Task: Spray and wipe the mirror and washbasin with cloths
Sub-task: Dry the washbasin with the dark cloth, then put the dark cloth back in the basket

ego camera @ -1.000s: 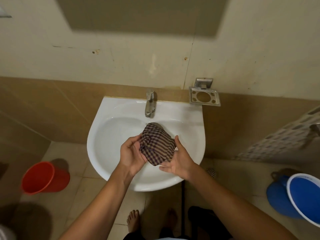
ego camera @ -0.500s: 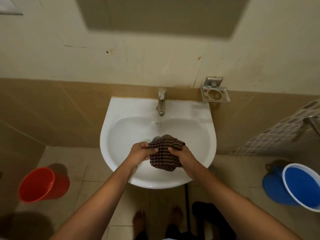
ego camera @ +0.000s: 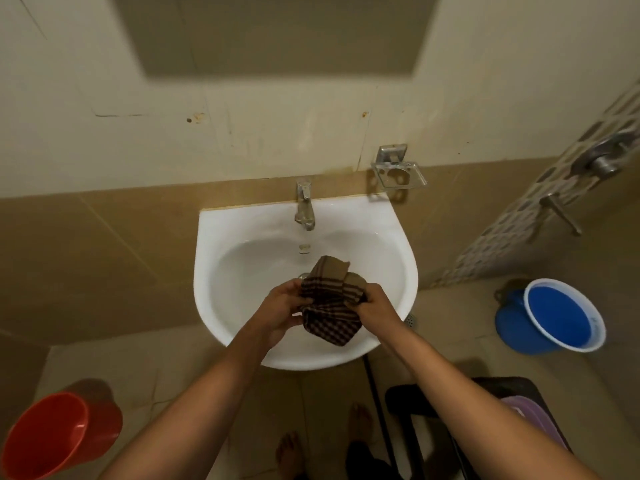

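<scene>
holding a brown checked cloth [ego camera: 330, 308] over the white ceramic washbasin [ego camera: 239, 237], the left hand [ego camera: 282, 311] and right hand [ego camera: 375, 306] each keep a closed grip on its sides. a small mark below the steel tap [ego camera: 304, 209] is too blurred to read. the blue plastic bucket [ego camera: 550, 317] and red plastic bucket [ego camera: 52, 434] on the floor look empty. a steel soap holder [ego camera: 398, 173] hangs right of the tap.

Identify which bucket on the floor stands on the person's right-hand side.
The blue bucket, white-rimmed, by the patterned wall. The red bucket sits opposite, at the lower left.
</scene>
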